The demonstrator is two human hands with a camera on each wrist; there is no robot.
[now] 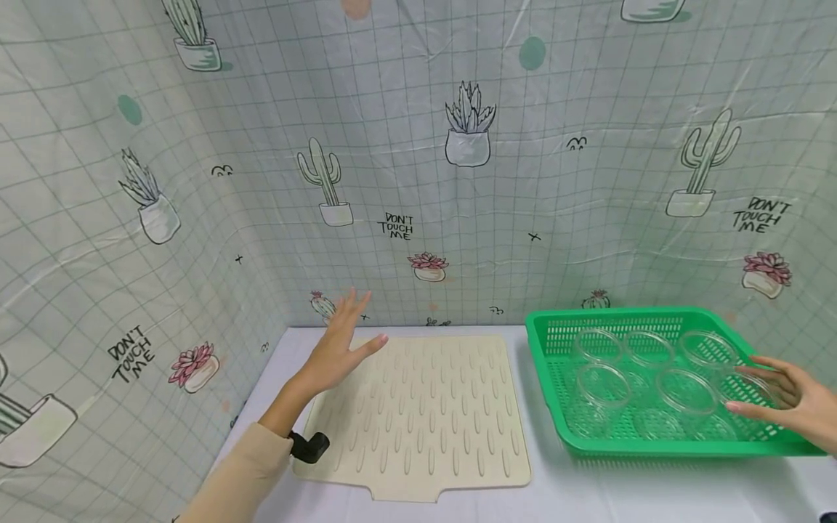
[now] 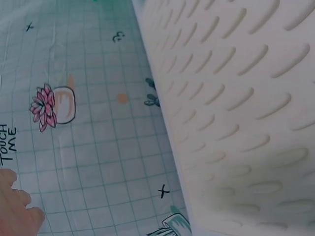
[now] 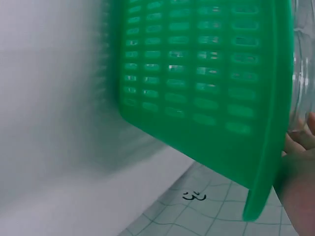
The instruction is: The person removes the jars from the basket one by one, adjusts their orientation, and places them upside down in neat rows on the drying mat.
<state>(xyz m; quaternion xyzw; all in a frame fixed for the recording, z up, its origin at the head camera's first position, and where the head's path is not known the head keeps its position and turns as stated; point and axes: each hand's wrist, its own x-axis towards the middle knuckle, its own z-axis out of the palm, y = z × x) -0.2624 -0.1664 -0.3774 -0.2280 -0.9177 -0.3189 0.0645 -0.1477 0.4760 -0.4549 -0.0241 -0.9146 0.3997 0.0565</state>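
In the head view my left hand hovers over the left back part of a cream ridged mat, fingers spread and holding nothing. A bit of that hand shows at the lower left of the left wrist view. My right hand reaches over the right side of a green basket. Its thumb and fingers go round the rim of a clear cup at the basket's front right. The right wrist view catches its fingers at the cup's ridged wall, partly hidden by the basket's side.
Several more clear cups stand upright in the basket, among them one at the front left. A white tabletop lies under mat and basket. A cactus-print curtain closes off the back and sides.
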